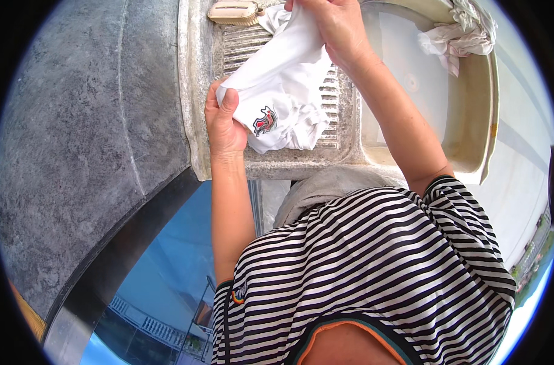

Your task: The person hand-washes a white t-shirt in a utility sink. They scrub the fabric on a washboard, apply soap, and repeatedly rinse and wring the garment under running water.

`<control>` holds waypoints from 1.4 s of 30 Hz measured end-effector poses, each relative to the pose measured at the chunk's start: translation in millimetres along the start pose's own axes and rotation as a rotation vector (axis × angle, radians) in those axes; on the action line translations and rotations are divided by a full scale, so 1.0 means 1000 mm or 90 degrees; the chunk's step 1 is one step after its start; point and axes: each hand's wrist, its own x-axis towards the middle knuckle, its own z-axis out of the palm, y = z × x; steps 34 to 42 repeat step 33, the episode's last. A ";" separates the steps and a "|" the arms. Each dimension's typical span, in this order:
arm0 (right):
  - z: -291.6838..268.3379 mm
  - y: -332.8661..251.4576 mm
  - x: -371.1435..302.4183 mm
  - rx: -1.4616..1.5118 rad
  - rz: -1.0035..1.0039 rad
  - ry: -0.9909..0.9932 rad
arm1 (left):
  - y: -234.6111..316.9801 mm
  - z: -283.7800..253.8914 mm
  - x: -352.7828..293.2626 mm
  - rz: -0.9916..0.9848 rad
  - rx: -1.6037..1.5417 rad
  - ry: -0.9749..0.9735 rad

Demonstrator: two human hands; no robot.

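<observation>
A white garment [283, 79] with a small red, black and grey patch is stretched between my two hands above a ribbed washboard [330, 131]. My left hand [226, 121] grips its near left edge, thumb on top and fingers behind the cloth. Farther away and to the right, my right hand [341, 30] is closed on another part of the garment; the top edge of the view cuts off some of its fingers. The lower part of the cloth lies bunched on the ridges.
A scrub brush [234, 12] rests at the washboard's far left corner. To the right is a basin [471, 146] holding cloudy water, with wet pale cloth [462, 36] draped over its far right rim. A dark grey counter [76, 109] adjoins on the left.
</observation>
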 end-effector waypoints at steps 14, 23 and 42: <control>0.080 0.078 -0.040 -0.518 -0.163 -0.116 | -0.032 0.023 0.031 -0.215 -0.127 0.167; 0.058 0.102 0.001 -0.556 -0.129 -0.137 | -0.032 0.016 0.034 -0.263 -0.113 0.181; -0.032 0.090 0.009 -0.238 -0.010 -0.458 | -0.014 -0.027 0.052 -0.166 0.013 0.341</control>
